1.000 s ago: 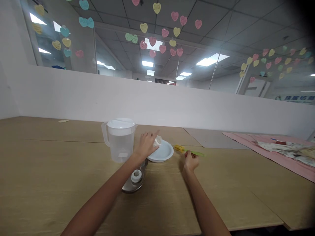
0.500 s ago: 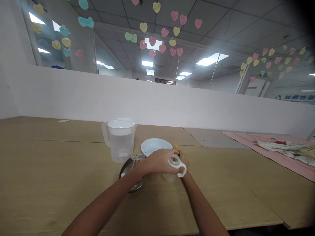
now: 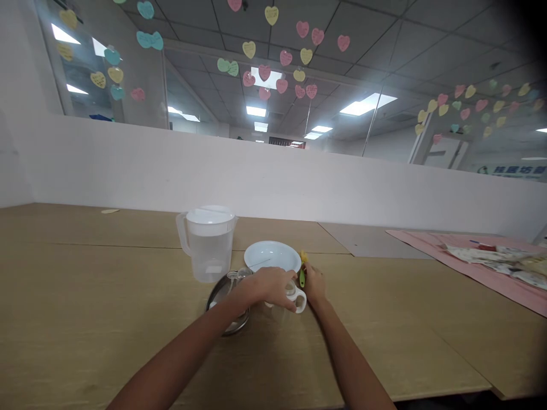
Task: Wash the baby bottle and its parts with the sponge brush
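Note:
My left hand (image 3: 273,286) is wrapped over a clear bottle (image 3: 280,312) with a white loop handle (image 3: 300,300) at its right side. The palm and fingers hide much of the bottle. My right hand (image 3: 315,283) has its fingers curled at a small brush (image 3: 302,276) with a green handle and a yellow head. The brush stands just left of those fingers, beside a white bowl (image 3: 273,250). A round metal tray (image 3: 213,293) with small clear and white parts lies partly under my left forearm.
A clear lidded pitcher (image 3: 211,250) of water stands behind the tray. Far right on the wooden table (image 3: 141,319), a pink sheet (image 3: 427,245) carries packets and other items. Behind the table runs a white wall (image 3: 273,176) with glass above.
My left hand has moved slightly left and down with the bottle, away from my right hand. My right hand has shifted slightly, and the brush's green handle now shows.

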`<state>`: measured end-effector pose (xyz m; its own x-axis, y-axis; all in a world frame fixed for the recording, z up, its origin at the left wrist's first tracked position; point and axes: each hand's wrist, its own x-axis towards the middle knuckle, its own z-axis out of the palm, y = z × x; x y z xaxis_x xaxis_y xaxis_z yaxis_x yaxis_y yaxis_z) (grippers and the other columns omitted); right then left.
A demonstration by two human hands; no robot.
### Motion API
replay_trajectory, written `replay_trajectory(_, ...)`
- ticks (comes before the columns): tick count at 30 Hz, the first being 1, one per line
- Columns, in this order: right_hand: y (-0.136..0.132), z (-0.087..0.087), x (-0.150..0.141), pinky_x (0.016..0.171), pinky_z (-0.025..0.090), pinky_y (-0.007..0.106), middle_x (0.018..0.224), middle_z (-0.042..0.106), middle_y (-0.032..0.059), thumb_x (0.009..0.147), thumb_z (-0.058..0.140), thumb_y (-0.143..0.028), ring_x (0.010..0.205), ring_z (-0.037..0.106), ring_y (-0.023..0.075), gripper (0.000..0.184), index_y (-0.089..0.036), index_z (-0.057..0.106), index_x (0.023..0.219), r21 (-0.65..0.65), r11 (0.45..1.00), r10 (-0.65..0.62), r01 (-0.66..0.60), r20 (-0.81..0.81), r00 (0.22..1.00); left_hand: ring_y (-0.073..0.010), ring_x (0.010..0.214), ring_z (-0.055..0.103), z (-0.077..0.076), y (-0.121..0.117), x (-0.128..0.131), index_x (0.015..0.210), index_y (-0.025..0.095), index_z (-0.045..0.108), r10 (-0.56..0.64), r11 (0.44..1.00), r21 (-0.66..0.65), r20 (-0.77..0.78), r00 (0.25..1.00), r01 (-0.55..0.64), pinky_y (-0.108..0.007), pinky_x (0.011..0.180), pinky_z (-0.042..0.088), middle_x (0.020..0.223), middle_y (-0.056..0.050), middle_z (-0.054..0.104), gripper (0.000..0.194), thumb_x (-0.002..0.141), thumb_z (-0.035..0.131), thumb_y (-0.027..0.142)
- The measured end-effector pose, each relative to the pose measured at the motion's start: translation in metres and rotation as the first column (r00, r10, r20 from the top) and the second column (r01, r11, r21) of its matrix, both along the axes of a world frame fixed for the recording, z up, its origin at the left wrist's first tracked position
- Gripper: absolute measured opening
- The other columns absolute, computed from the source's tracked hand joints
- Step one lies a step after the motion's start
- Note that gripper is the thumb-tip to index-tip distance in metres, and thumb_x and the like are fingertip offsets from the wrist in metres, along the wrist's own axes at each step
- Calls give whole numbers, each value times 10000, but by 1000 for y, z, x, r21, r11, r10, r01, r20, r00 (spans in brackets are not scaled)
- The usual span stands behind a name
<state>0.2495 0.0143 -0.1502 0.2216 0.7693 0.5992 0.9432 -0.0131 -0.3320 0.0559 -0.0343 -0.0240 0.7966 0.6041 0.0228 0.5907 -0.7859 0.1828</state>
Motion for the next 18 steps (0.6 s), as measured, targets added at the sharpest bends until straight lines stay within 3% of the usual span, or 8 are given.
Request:
replay_trajectory(3,-1,3,-2,606,313,240,763,628,54,752,475,-212,699,546,163,200,-188,563,930,-121,992,-23,35,99,995,-204,921,580,3,15,-5,1115,239,502,54,996,73,66,996,-59,-283,725,446,1051,-44,617,504,730,442,559)
replay_trajectory(6,-2,6,-4,626,314,257,785,637,83,788,424,-174,714,559,175,229,-178,559,973,-184,981,-34,62,153,988,-219,939,579,-2,36,-12,969,167,597,237,935,253,77,969,-249,-325,777,432,1021,-109,627,338,844,331,333)
replay_trajectory(10,-4,9,-5,638,311,272,766,641,100,794,412,-155,708,570,189,235,-171,569,967,-216,973,-36,76,185,982,-274,834,615,-20,63,-22,827,72,648,351,894,290,25,936,-343,-382,716,450,852,-206,653,268,774,392,129)
replay_trajectory(14,-5,10,-6,636,311,286,770,646,114,793,399,-131,706,579,206,252,-174,577,966,-223,972,-33,78,196,980,-216,805,627,-34,79,-27,811,140,670,374,884,287,44,926,-370,-311,704,462,835,-128,679,226,711,471,99)
replay_trajectory(18,-4,10,-5,642,315,280,746,651,102,762,416,-91,708,582,198,239,-181,601,884,-209,975,-44,81,177,983,-181,791,621,-33,83,-26,829,176,671,382,864,304,123,916,-402,-283,720,453,833,-82,681,238,706,482,101)
